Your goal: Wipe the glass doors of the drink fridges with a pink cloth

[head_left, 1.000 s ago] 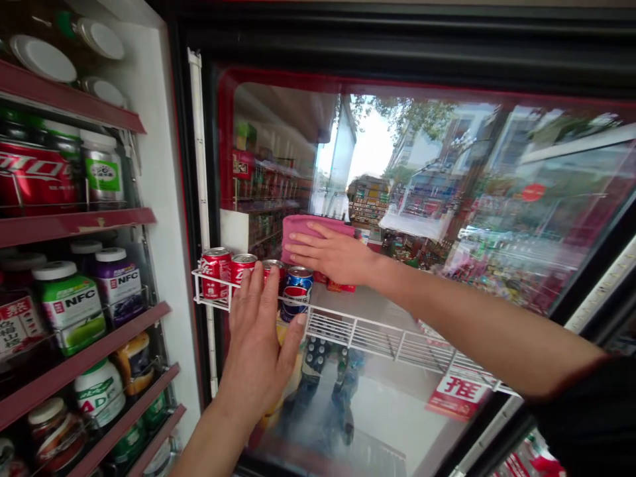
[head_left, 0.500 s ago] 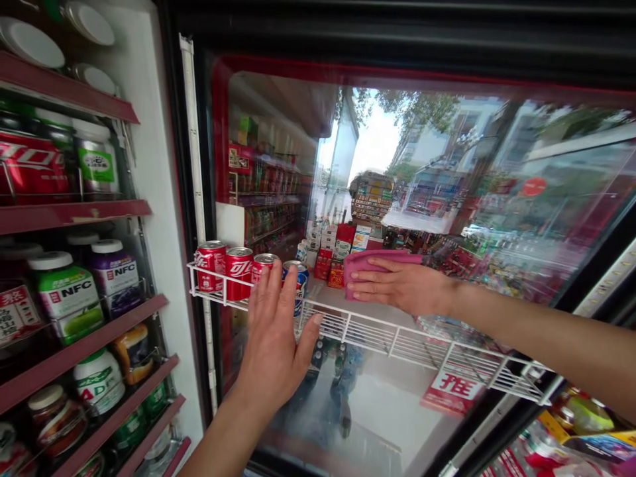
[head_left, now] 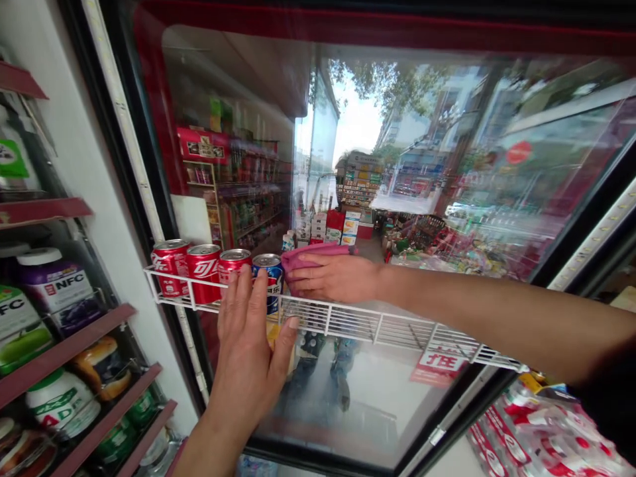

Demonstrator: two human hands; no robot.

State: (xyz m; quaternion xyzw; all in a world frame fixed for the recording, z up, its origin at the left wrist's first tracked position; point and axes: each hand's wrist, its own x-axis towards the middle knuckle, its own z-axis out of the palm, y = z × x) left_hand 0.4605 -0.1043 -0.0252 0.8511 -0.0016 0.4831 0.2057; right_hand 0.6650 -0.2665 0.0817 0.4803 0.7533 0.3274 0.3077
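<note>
My right hand [head_left: 322, 275] presses a folded pink cloth [head_left: 311, 252] to the inside of the glass door [head_left: 258, 86], just above a white wire door rack [head_left: 352, 323]. The cloth is right beside a blue can [head_left: 268, 262] standing in the rack. Three red cans, one of them the middle can [head_left: 203, 268], stand in a row left of the blue one. My left hand [head_left: 251, 358] is open, its fingers stretched up in front of the rack and partly covering the cans. Whether its fingertips touch the rack or cans, I cannot tell.
Fridge shelves [head_left: 64, 351] with bottles and cans stand on the left. A red-and-white sign [head_left: 440, 364] is on the door's lower part. Plastic-wrapped bottle packs [head_left: 546, 430] lie at lower right. Shop shelves and a street show in or through the glass.
My right hand has slid the cloth leftward along the glass, up to the blue can. The view has shifted, and my left hand stays open by the cans.
</note>
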